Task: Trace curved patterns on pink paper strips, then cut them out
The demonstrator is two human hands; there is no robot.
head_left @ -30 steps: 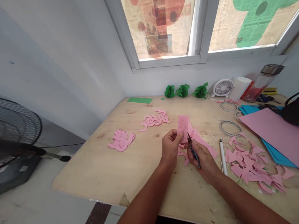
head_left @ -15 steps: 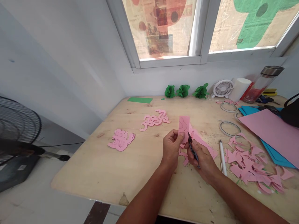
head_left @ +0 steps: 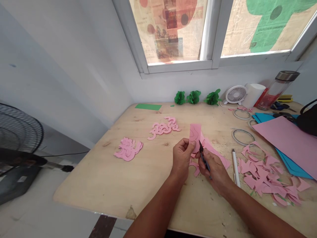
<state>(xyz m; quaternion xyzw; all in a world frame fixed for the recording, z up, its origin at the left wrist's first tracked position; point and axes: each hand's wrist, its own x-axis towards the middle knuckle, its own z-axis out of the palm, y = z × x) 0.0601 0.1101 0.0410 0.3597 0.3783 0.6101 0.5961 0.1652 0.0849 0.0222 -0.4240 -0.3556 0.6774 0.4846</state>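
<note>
My left hand (head_left: 182,156) pinches a pink paper strip (head_left: 195,132) upright, with drawn curved lines showing on it. My right hand (head_left: 213,165) is closed around a pair of small dark scissors (head_left: 204,159), whose blades point up at the strip's right edge. Whether the blades are parted is too small to tell. Below and behind the hands lie more pink paper pieces (head_left: 215,150), partly hidden by the fingers. Left of my hands, cut curved pink pieces (head_left: 163,127) lie loosely, and a stacked pile of pink cutouts (head_left: 128,149) sits nearer the table's left edge.
Right of my hands are a white pen (head_left: 235,167), pink scraps (head_left: 269,177), tape rings (head_left: 243,137) and pink sheets (head_left: 289,138) over blue ones. Along the wall stand green paper shapes (head_left: 193,97), a small fan (head_left: 236,94) and a bottle (head_left: 277,91). A floor fan (head_left: 19,138) stands left.
The view has shifted very slightly. Both hands, the paper strip and the scissors keep almost the same position.
</note>
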